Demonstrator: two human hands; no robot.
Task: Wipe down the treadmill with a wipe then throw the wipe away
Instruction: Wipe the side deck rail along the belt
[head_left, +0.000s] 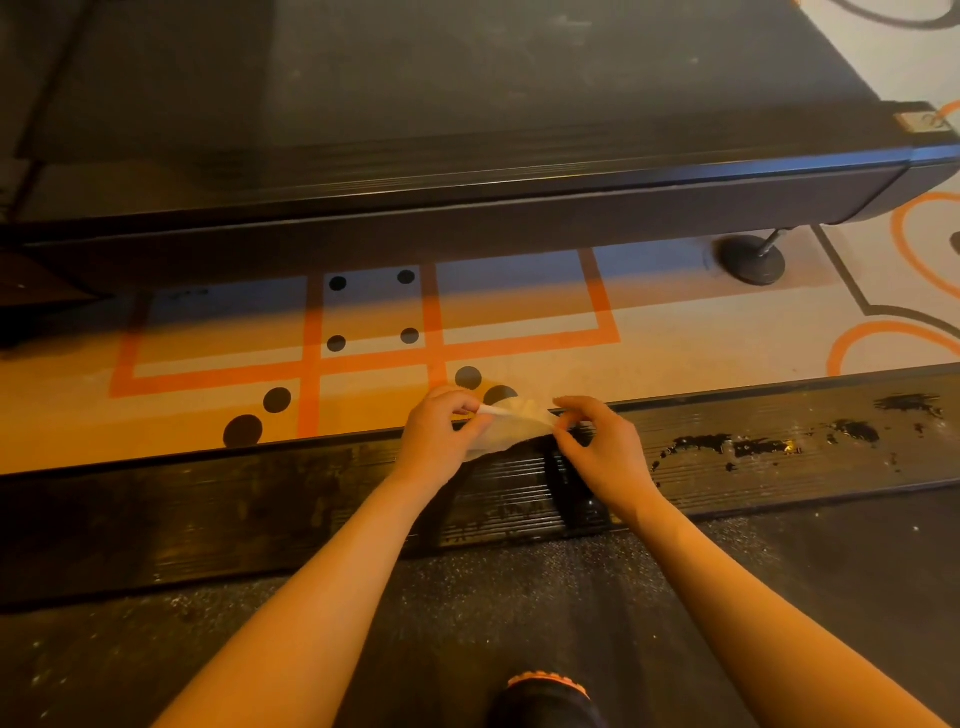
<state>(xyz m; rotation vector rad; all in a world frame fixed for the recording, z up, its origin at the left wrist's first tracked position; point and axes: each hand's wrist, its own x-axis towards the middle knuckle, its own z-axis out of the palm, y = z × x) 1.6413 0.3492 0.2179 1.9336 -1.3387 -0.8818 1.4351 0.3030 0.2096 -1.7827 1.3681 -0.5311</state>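
Observation:
A thin pale wipe (511, 428) is stretched between my two hands just above the black ribbed side rail (260, 514) of the treadmill. My left hand (441, 434) pinches its left end, which looks rolled up. My right hand (597, 447) pinches its right edge with thumb and fingertips. The rail shows wet, shiny patches (748, 447) to the right of my hands. The dark running belt (363, 639) lies nearer me, speckled with pale dust.
A second treadmill (467, 130) stands beyond a strip of patterned floor (208, 364) with orange lines and black dots. Its round foot (753, 257) sits at the right. A dark shoe tip with an orange edge (548, 693) shows at the bottom.

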